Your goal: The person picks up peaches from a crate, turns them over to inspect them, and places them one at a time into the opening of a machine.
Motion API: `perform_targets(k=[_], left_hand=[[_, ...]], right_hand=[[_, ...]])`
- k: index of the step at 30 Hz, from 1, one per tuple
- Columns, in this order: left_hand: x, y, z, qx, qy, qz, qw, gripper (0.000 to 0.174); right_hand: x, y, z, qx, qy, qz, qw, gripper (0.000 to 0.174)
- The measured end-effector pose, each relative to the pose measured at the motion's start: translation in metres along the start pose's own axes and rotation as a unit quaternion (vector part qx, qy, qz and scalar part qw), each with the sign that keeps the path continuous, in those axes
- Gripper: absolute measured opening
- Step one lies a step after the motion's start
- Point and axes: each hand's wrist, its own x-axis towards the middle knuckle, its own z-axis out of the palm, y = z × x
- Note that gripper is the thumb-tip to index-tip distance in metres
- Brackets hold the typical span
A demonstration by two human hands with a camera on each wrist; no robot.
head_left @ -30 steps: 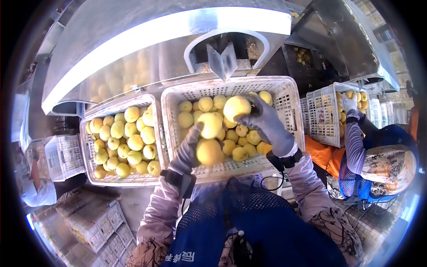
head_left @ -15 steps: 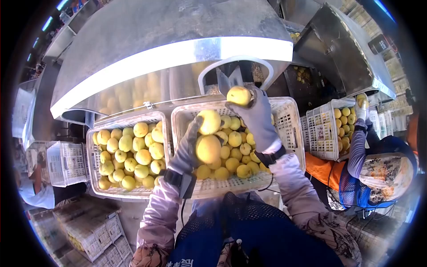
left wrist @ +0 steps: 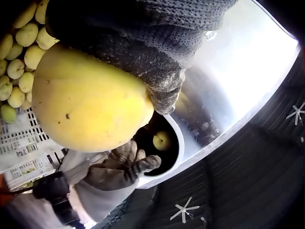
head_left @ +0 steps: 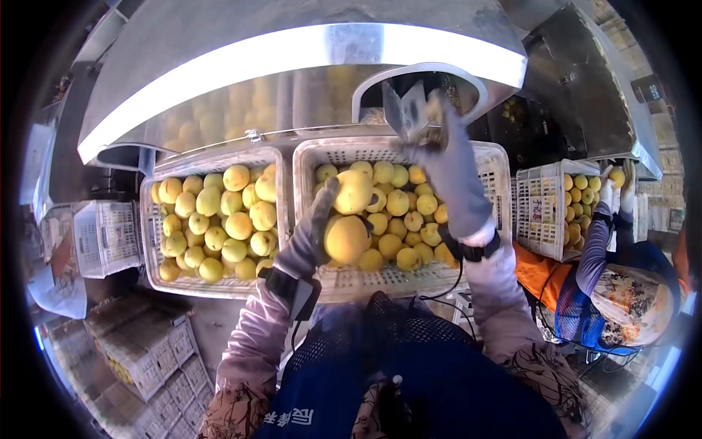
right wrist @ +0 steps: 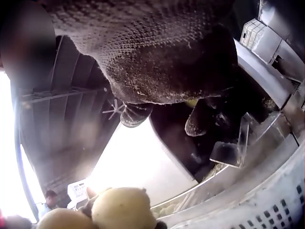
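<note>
My gloved left hand (head_left: 313,227) grips two yellow fruits, an upper one (head_left: 353,192) and a lower one (head_left: 347,240), above the middle crate (head_left: 501,175). One of them (left wrist: 90,102) fills much of the left wrist view, under the glove (left wrist: 143,47). My gloved right hand (head_left: 447,157), blurred, reaches to the metal machine's round opening (head_left: 472,75), beside a V-shaped metal piece (head_left: 407,110). In the left wrist view its fingers (left wrist: 126,160) are spread at the opening, with a fruit (left wrist: 162,140) inside, apart from them.
Another fruit-filled crate (head_left: 146,252) stands at the left. On the right, a person (head_left: 621,293) in a blue vest holds a fruit by a third crate (head_left: 537,208). Stacked crates (head_left: 164,351) are at the lower left. The machine's metal front (head_left: 307,44) spans the far side.
My right hand has moved forward from above the middle crate to the opening and let go of its fruit. The left hand keeps its two fruits, in nearly the same place.
</note>
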Motion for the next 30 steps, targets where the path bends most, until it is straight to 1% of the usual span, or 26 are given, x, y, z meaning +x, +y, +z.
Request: perform_targets(k=[1,2,3,4,5,6,7,8,10,11,12,13,14,15,16,17,18,19,21,22,24,26,27,28,29,30], left_hand=[[0.016,0.017,-0.005,-0.085,-0.029,-0.036,0.995,0.068],[0.031,0.036,-0.004,-0.17,-0.062,-0.071,0.981,0.058],[0.036,0.042,0.0,-0.171,-0.061,-0.071,0.981,0.058],[0.04,0.046,0.004,-0.088,-0.02,0.031,0.995,0.052],[0.043,0.05,0.006,-0.003,0.023,0.132,0.991,0.048],[0.049,0.054,0.005,-0.002,0.024,0.131,0.991,0.048],[0.055,0.06,0.001,-0.196,-0.011,-0.067,0.978,0.048],[0.059,0.069,-0.003,-0.376,-0.047,-0.26,0.888,0.049],[0.06,0.091,-0.004,-0.327,-0.044,-0.275,0.903,0.055],[0.062,0.091,0.001,-0.365,-0.029,-0.27,0.891,0.054],[0.065,0.091,0.007,-0.402,-0.015,-0.264,0.877,0.053],[0.067,0.089,0.016,-0.489,0.0,-0.26,0.832,0.054],[0.068,0.088,0.017,-0.489,-0.002,-0.258,0.833,0.054],[0.069,0.087,0.017,-0.498,-0.002,-0.261,0.827,0.056],[0.07,0.086,0.016,-0.507,-0.002,-0.264,0.82,0.06],[0.066,0.085,0.014,-0.469,-0.011,-0.265,0.842,0.065],[0.064,0.088,0.014,-0.469,-0.011,-0.265,0.842,0.065],[0.064,0.093,0.011,-0.465,-0.018,-0.266,0.844,0.066],[0.068,0.091,0.007,-0.437,-0.042,-0.249,0.863,0.069],[0.07,0.09,0.005,-0.437,-0.044,-0.248,0.863,0.069],[0.075,0.091,0.001,-0.445,-0.087,-0.237,0.859,0.067],[0.077,0.09,0.001,-0.469,-0.088,-0.252,0.842,0.068],[0.078,0.087,0.002,-0.463,-0.053,-0.24,0.851,0.069],[0.079,0.085,0.003,-0.457,-0.018,-0.227,0.86,0.07],[0.075,0.083,0.0,-0.489,-0.022,-0.248,0.836,0.071],[0.07,0.081,-0.001,-0.486,-0.029,-0.242,0.839,0.069]], right_hand=[[-0.019,-0.012,-0.005,-0.011,-0.151,0.082,0.985,0.114],[-0.033,-0.014,-0.003,0.069,-0.239,0.137,0.959,0.104],[-0.044,0.021,0.012,0.009,-0.205,-0.031,0.978,0.1],[-0.053,0.057,0.027,-0.05,-0.164,-0.198,0.965,0.096],[-0.055,0.052,0.024,-0.05,-0.165,-0.197,0.965,0.096],[-0.055,0.043,0.019,0.008,-0.177,-0.092,0.98,0.091],[-0.055,0.035,0.016,0.067,-0.186,0.015,0.98,0.087],[-0.058,0.028,0.013,0.069,-0.186,0.015,0.98,0.087],[-0.067,0.02,0.009,0.097,-0.118,0.133,0.979,0.082],[-0.07,0.036,0.012,0.069,-0.12,0.094,0.986,0.083],[-0.07,0.044,0.014,0.069,-0.117,0.092,0.986,0.083],[-0.071,0.05,0.014,0.078,-0.113,0.061,0.989,0.082],[-0.07,0.054,0.013,0.086,-0.11,0.029,0.99,0.081],[-0.069,0.05,0.008,0.15,-0.126,0.039,0.98,0.079],[-0.068,0.048,0.005,0.15,-0.125,0.036,0.98,0.079],[-0.068,0.046,0.003,0.128,-0.131,0.002,0.983,0.079],[-0.07,0.046,0.001,0.104,-0.137,-0.031,0.985,0.078],[-0.071,0.048,-0.001,0.104,-0.137,-0.033,0.985,0.078],[-0.07,0.051,-0.005,0.324,-0.158,0.06,0.931,0.084],[-0.067,0.051,-0.007,0.323,-0.156,0.06,0.931,0.084],[-0.06,0.047,-0.013,0.308,-0.219,0.087,0.922,0.083],[-0.055,0.033,-0.015,0.278,-0.208,0.069,0.935,0.081],[-0.051,0.022,-0.014,0.156,-0.133,-0.009,0.979,0.081],[-0.047,0.014,-0.012,0.03,-0.053,-0.086,0.994,0.08],[-0.036,0.016,-0.006,0.001,0.008,-0.114,0.993,0.079],[-0.025,0.027,0.002,-0.001,0.017,-0.12,0.993,0.079]])
